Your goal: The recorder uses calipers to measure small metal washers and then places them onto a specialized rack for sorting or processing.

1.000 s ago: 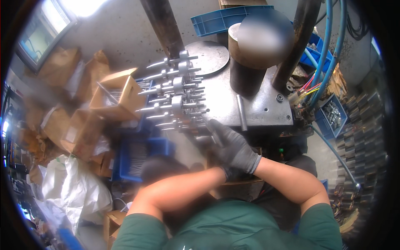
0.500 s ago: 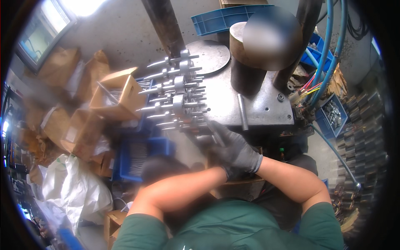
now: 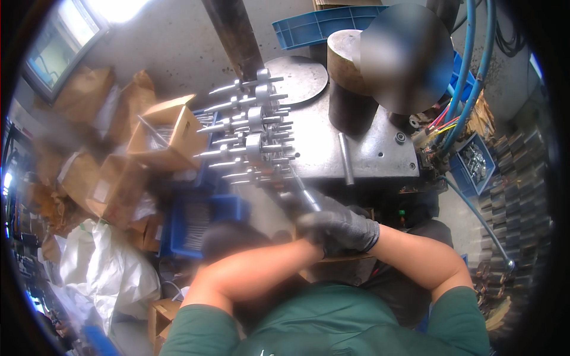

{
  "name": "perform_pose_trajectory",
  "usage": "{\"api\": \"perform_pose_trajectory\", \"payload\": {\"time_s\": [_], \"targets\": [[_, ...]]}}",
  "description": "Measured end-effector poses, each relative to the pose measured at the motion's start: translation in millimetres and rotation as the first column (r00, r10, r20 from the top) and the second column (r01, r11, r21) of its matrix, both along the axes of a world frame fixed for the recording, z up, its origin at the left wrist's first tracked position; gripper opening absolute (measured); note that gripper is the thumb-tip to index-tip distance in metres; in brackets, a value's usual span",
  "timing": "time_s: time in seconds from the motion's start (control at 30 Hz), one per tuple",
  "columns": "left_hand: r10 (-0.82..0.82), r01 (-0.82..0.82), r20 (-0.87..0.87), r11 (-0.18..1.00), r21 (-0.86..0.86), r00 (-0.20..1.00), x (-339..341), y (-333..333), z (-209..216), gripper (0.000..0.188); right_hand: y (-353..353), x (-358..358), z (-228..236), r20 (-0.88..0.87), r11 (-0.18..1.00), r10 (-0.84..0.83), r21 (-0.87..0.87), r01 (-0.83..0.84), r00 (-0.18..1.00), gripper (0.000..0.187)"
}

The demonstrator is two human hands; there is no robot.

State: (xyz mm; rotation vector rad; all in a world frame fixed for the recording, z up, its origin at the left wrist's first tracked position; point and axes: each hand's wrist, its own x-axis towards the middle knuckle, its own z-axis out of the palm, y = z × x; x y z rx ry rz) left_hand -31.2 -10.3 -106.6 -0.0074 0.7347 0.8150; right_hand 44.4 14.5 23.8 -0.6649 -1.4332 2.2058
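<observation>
My gloved right hand lies across my left at the table's front edge, its fingers curled closed. A slim metal shaft sticks up and leftward out of this grip. My left hand, also gloved, is mostly covered by the right one, so its fingers are hidden. Just beyond the shaft's tip stands a bank of similar metal shafts, several carrying round collars, on the left edge of the steel table. A loose metal rod rests on the tabletop.
A thick steel column rises from the table, beside a round plate. Open cardboard boxes and a blue bin of rods stand at left. Blue hoses and a bin of small metal parts are at right.
My right hand has drawn back toward me, and its outstretched fingers have curled in. More of the metal shaft now shows beyond the glove.
</observation>
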Motion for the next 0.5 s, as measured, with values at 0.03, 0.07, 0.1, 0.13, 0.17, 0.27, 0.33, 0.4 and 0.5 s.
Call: {"api": "perform_pose_trajectory", "payload": {"time_s": [0.03,0.07,0.1,0.13,0.17,0.27,0.33,0.4,0.5], "targets": [[-0.006,0.006,-0.002,1.0,0.0,1.0,1,0,0,0.033,-3,1,5,0.018,0.991,0.041,-0.132,-0.039,0.999,0.069],[-0.008,0.008,-0.001,1.0,-0.005,1.0,1,0,-1,0.033,-6,0,9,0.067,0.999,-0.012,-0.034,0.014,0.998,0.072],[-0.011,0.011,-0.002,1.0,0.001,1.0,1,0,-1,0.032,-10,-1,13,0.111,0.996,-0.071,0.067,0.064,0.991,0.076],[-0.018,0.018,-0.005,1.0,0.003,1.0,1,1,-1,0.032,-12,-1,17,0.148,0.979,-0.136,0.171,0.11,0.98,0.08],[-0.023,0.023,-0.01,1.0,0.01,1.0,2,2,0,0.031,-13,1,20,0.141,0.974,-0.153,0.188,0.125,0.978,0.08],[-0.048,0.048,-0.013,0.998,0.037,0.999,6,6,7,0.03,-14,15,30,0.104,0.967,-0.2,0.183,0.179,0.974,0.079],[-0.079,0.081,-0.027,0.994,0.069,0.996,5,8,17,0.03,-13,40,40,0.012,0.969,-0.219,0.124,0.215,0.976,0.08],[-0.133,0.146,-0.085,0.975,0.168,0.988,5,9,31,0.029,-5,64,47,0.147,0.954,-0.287,0.131,0.269,0.947,0.085],[-0.104,0.285,-0.336,0.783,0.553,0.936,-5,7,59,0.028,4,101,59,0.135,0.929,-0.355,0.165,0.333,0.925,0.089]]}}
